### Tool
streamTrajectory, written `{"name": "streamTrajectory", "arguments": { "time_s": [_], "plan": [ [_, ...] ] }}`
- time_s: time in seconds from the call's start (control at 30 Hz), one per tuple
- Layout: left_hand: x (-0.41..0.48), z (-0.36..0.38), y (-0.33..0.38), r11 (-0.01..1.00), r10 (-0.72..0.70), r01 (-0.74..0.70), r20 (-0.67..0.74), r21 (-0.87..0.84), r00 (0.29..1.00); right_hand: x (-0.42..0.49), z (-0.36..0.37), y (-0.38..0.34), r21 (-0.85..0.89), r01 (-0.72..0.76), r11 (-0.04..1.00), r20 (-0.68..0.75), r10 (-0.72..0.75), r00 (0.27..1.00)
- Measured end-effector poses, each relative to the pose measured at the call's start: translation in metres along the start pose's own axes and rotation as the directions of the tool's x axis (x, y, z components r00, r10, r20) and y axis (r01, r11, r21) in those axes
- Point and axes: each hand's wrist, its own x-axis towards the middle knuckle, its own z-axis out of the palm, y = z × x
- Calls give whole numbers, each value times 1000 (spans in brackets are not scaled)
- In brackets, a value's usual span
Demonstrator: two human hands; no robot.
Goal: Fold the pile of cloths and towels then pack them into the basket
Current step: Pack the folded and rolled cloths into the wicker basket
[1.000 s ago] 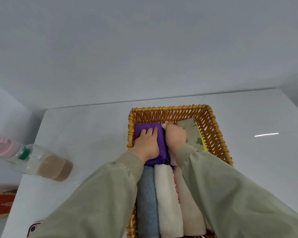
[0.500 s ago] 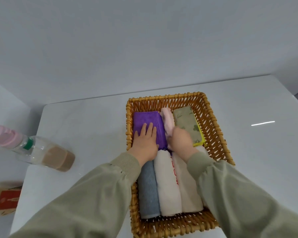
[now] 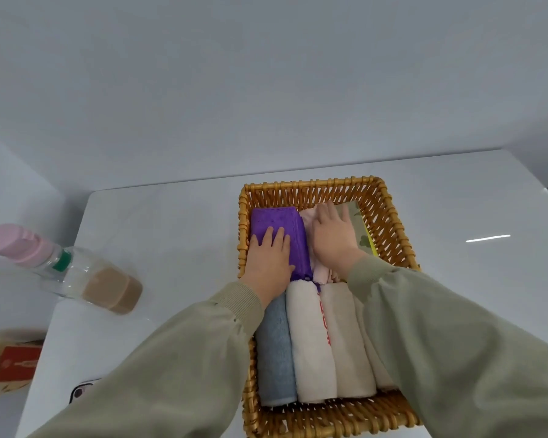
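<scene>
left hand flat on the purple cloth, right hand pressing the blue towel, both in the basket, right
No: the head view shows the right hand on the pink cloth, not the blue towel. The left hand is flat on the purple cloth, both in the basket.

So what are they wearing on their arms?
Loose, sage-green long sleeves: the left sleeve and the right sleeve are both ribbed at the wrist. The left hand and right hand are bare, with no gloves, rings or watch showing.
</scene>
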Motion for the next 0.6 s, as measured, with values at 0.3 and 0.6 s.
{"name": "streamTrajectory", "arguments": {
  "time_s": [0.3, 0.6],
  "plan": [
    [4, 9, 6, 1000, 0, 0, -10, -28, 1000, -32, 9, 4, -75, 144, 987, 29, -142, 989],
    [-23, 8, 11, 998, 61, -61, -29, -17, 998, -74, -1, 2, -7, 145, 989, 110, -143, 984]
  ]
}}
